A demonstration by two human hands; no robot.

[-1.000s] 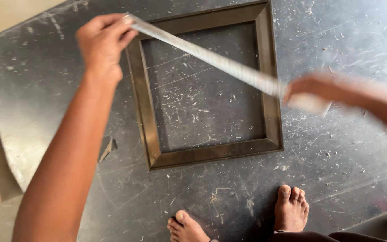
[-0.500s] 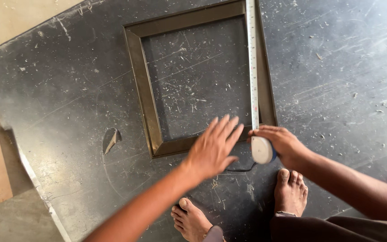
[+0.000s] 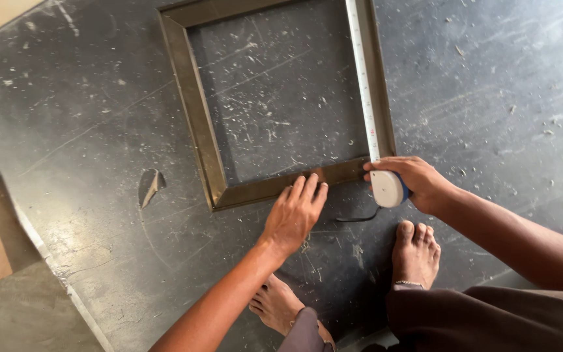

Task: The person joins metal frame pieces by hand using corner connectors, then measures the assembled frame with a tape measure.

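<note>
A person standing barefoot on a scratched dark slab (image 3: 86, 130) measures a square metal frame (image 3: 197, 124) lying flat on it. The right hand (image 3: 412, 181) is closed around the white case of a tape measure (image 3: 388, 188) at the frame's near right corner, while the tape blade (image 3: 361, 78) runs away along the right rail, lying on top of it. The left hand (image 3: 294, 212) rests flat and open on the slab, its fingertips (image 3: 307, 186) touching the frame's near rail, gripping nothing. The frame looks stiff and fairly heavy, made of dull bronze-coloured angled section with mitred corners; it should keep its shape when moved but could slide on the dusty surface, so pressing down on a rail or taking two opposite rails seems the sound hold. The blade, thin and springy, looks likely to kink or snap back, and is best held by the case and pinned near the end. A thin black cord (image 3: 356, 217) trails just beside the case, and a chipped hollow (image 3: 150, 186) marks the slab left of the frame
</note>
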